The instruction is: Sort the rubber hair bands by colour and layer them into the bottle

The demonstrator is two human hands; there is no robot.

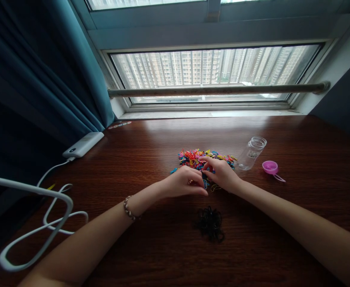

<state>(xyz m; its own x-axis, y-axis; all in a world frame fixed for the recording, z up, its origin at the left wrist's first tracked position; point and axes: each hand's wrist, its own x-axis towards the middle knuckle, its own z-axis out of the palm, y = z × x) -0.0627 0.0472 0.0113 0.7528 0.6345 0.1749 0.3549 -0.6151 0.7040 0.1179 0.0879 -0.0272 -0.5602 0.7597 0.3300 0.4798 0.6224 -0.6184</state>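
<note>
A heap of small multicoloured elastic hair ties [189, 158] lies on the brown wooden table. My left hand [184, 181] is over the near left side of the heap, its thumb stretched out apart from the bent fingers, and nothing shows in its grasp. From the right, my right hand [221, 172] reaches into the heap. Its thumb and forefinger come together near a small dark bit I cannot make out. Both hands' fingertips are close to each other and hide part of the heap. Nearer to me sits a separate loose bunch of black hair ties [210, 224].
A clear jar [250, 154], uncapped, leans right of the heap, beside a pink lid [270, 167] with a loop. At left are a white power bank [83, 144] and a looped white cable [62, 195]. A blue curtain [58, 71] and a window bar [216, 91] border the table [151, 143].
</note>
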